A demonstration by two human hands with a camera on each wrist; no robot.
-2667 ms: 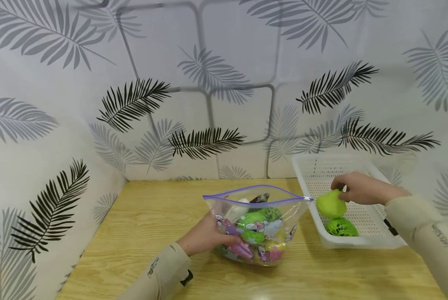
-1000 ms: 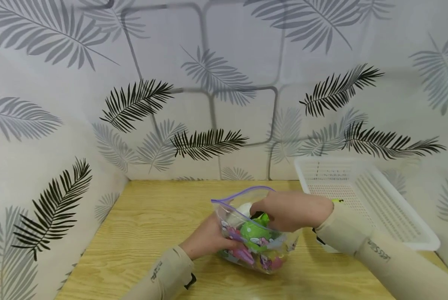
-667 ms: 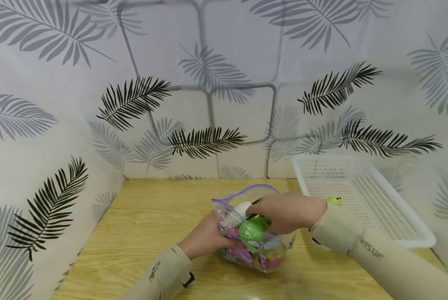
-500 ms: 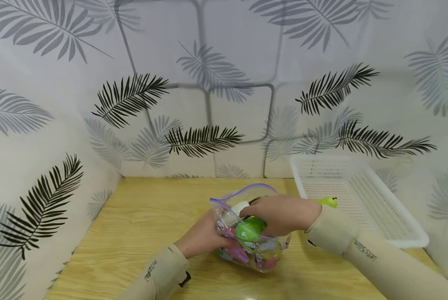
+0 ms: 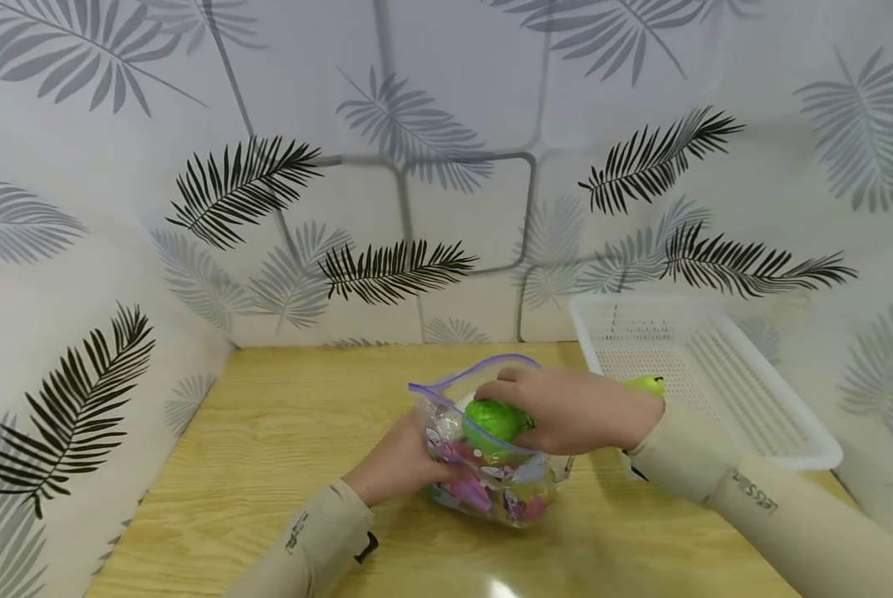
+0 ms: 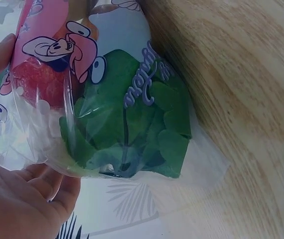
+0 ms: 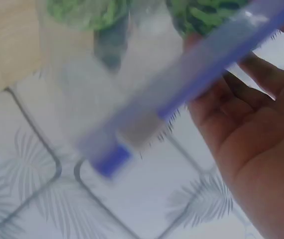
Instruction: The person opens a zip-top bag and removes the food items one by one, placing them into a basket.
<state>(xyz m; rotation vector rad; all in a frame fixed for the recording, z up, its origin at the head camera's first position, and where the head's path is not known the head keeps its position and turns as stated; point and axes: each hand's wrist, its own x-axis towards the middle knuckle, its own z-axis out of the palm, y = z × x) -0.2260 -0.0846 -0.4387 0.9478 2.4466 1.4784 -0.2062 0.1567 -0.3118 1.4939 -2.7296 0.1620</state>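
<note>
Two hands are on my feeds, both at a clear zip bag (image 5: 528, 471) standing on the tabletop (image 5: 282, 432), its mouth parted. Left hand (image 5: 407, 463): grip closed around the bag's side, thumb across the front. Right hand (image 5: 571, 407): grip curled over a bumpy green item (image 5: 493, 418) at the bag's mouth.

Markings: the bag carries printed cartoon figures and purple script (image 6: 144, 74); creases and slant keep me from reading the script. The right sleeve (image 5: 685, 453) bears dark lettering that seems to begin "Les", the remainder uncertain. The lettering on the left sleeve (image 5: 326, 527) I cannot make out.

Obscured: the right forearm covers part of the white basket (image 5: 827, 455) and most of a yellow-green item (image 5: 648, 384) within it. Inside the bag, film and print confuse a dark green leafy piece (image 6: 127, 109) and a red item (image 6: 41, 82). On my right-wrist feed the blue closure strip (image 7: 196, 82) and its pale slider (image 7: 141, 130) are blurred, and the green item is cut off by the upper edge.
</note>
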